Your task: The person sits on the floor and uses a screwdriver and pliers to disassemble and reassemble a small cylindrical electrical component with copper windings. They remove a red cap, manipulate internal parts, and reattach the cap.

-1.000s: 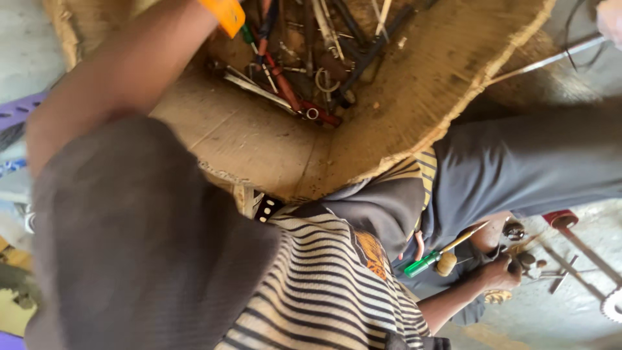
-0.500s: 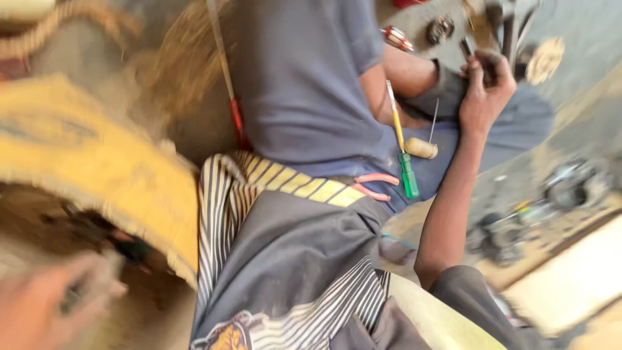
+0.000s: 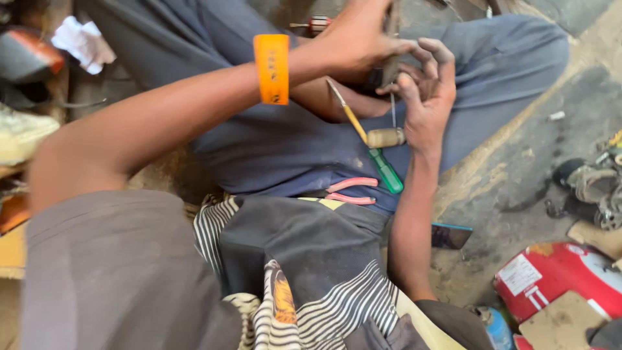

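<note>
tool (image 3: pixel 391 48) upright, long axis near vertical, in clenched left hand (image 3: pixel 363 42); right hand (image 3: pixel 427 91) loosely curled beside

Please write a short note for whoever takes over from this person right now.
Left hand: shut on a dark tool, above the lap.
Right hand: half curled, fingers at that tool's lower end. The wooden-handled awl sits against its palm, grip unclear.
On the lap: green screwdriver, pink pliers.
Done or left: this view does not show it, since the piece between the hands is hidden.
</note>
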